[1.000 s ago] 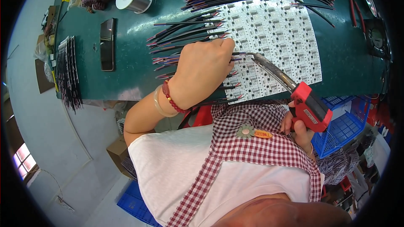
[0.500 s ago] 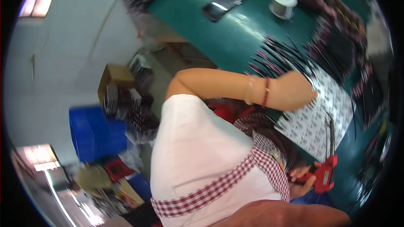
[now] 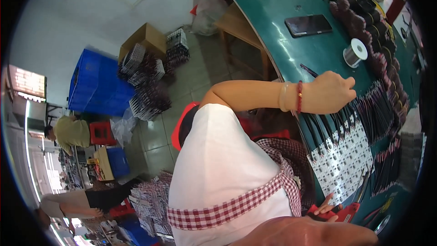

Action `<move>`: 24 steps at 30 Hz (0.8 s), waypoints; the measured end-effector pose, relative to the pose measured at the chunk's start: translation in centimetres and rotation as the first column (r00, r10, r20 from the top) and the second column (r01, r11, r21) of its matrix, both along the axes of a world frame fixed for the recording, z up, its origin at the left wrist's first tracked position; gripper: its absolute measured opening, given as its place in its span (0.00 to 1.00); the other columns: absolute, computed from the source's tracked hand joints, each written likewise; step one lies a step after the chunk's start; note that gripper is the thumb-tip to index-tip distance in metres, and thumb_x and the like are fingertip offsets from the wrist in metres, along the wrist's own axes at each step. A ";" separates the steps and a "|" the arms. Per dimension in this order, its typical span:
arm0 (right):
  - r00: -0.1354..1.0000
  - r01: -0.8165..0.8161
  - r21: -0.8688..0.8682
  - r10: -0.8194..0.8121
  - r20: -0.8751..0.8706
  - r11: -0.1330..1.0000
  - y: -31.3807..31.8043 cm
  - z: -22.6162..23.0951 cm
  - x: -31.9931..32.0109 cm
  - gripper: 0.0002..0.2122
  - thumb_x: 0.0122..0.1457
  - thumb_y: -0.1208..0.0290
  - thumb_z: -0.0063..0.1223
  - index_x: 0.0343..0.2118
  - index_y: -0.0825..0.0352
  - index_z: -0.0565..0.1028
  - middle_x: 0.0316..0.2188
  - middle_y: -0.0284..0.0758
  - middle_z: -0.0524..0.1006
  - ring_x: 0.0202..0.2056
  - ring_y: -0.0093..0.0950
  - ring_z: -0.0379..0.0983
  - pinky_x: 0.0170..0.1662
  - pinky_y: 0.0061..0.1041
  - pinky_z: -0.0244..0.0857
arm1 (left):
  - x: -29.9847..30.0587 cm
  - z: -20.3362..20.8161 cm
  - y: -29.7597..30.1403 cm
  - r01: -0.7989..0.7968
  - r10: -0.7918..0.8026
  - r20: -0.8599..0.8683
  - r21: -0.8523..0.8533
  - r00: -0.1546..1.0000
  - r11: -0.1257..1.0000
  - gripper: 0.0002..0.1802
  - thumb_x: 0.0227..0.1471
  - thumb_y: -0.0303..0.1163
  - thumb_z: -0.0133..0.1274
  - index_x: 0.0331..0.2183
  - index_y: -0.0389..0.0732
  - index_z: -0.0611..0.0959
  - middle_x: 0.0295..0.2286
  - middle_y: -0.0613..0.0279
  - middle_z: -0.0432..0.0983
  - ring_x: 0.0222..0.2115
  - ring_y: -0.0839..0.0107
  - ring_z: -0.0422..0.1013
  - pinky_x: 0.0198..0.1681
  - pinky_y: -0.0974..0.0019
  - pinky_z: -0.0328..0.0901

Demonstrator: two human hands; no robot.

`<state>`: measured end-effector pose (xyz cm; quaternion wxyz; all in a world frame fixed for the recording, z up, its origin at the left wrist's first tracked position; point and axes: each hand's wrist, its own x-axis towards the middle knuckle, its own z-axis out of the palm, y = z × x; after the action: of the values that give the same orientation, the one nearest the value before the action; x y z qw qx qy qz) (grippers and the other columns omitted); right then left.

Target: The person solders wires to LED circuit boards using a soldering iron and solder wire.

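Observation:
My left hand (image 3: 328,93) is closed over the upper side of a white circuit board panel (image 3: 339,166), its fingers curled. A dark wire (image 3: 309,69) sticks out from behind this hand; the grip itself is partly hidden. Several black wires (image 3: 314,130) run from the panel's upper part. Low on the right, my right hand (image 3: 327,210) is closed around the handle of a red soldering gun (image 3: 347,212). The gun's dark barrel (image 3: 363,187) and a thin metal tube beside it point up along the panel's right edge.
A spool of solder wire (image 3: 355,53) and a black phone (image 3: 308,25) sit on the green table (image 3: 268,13). Wire bundles (image 3: 375,111) line the right side. Left are a blue bin (image 3: 98,84), a cardboard box (image 3: 144,41), stacked wired boards (image 3: 148,82) and a seated person (image 3: 73,132).
The whole view has turned and shifted, showing more floor and room at left. My left hand has moved off the panel's surface toward the wires. The right hand still grips the soldering gun.

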<state>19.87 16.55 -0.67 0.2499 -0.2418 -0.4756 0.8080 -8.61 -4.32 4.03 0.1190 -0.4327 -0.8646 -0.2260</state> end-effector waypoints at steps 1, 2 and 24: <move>0.999 -0.009 0.015 0.009 -0.036 1.000 -0.2 0.3 0.0 0.20 0.62 0.54 0.35 0.44 0.69 0.59 0.15 0.32 0.63 0.13 0.21 0.56 0.58 0.38 0.55 | 0.4 0.6 -0.2 -0.001 0.001 0.019 0.025 1.000 1.000 0.06 0.38 0.28 0.54 0.24 0.38 0.76 0.27 0.55 0.70 0.22 0.57 0.74 0.23 0.60 0.67; 0.998 0.012 0.033 -0.010 -0.062 0.999 -0.5 0.6 0.4 0.22 0.64 0.57 0.34 0.51 0.71 0.58 0.16 0.32 0.64 0.13 0.20 0.57 0.58 0.39 0.57 | 1.3 1.1 0.1 0.088 -0.093 0.099 0.049 0.991 0.995 0.06 0.39 0.27 0.54 0.26 0.40 0.77 0.26 0.56 0.72 0.23 0.57 0.73 0.24 0.59 0.67; 0.960 -0.146 -0.005 0.143 0.241 0.989 -4.4 1.1 3.1 0.29 0.55 0.52 0.54 0.48 0.75 0.63 0.16 0.34 0.67 0.14 0.21 0.62 0.25 0.23 0.65 | 4.9 -2.5 5.3 0.282 -0.239 0.446 -0.032 0.863 0.959 0.07 0.41 0.27 0.60 0.23 0.37 0.77 0.22 0.60 0.72 0.18 0.64 0.69 0.21 0.66 0.62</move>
<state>22.98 12.14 0.40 0.1322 -0.3012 -0.5240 0.7856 -3.72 0.94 1.51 -0.1306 -0.4888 -0.8126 -0.2894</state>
